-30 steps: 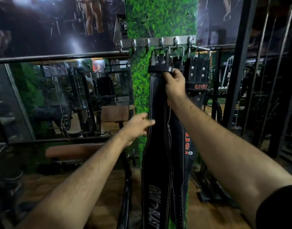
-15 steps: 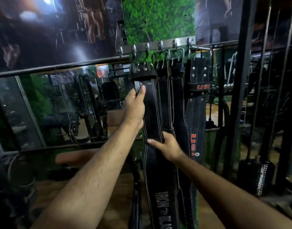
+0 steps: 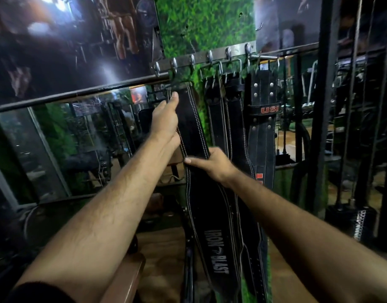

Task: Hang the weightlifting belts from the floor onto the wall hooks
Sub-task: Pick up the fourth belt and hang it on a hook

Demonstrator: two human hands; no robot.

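A black "IRON BLAST" weightlifting belt (image 3: pixel 191 125) hangs down from the left end of the metal hook rail (image 3: pixel 201 59) on the green wall panel. Its buckle end sits just under the second hook from the left (image 3: pixel 174 64). My left hand (image 3: pixel 166 119) holds the belt's upper left edge, fingers pointing up and thumb hidden behind the leather. My right hand (image 3: pixel 212 164) grips the belt lower down, fingers wrapped across its front. Two plain black belts (image 3: pixel 225 119) and a black "USI" belt (image 3: pixel 263 119) hang from hooks to the right.
A wall mirror (image 3: pixel 57 149) runs along the left under a dark poster. A brown padded bench (image 3: pixel 124 278) stands below my left arm. A black steel upright (image 3: pixel 326 106) and cable machine parts (image 3: pixel 361 224) stand on the right. The floor is brown wood.
The Iron Blast belt has shifted left from the middle hooks to the second hook. My left hand rose to its top edge and my right hand dropped from the top to mid-belt.
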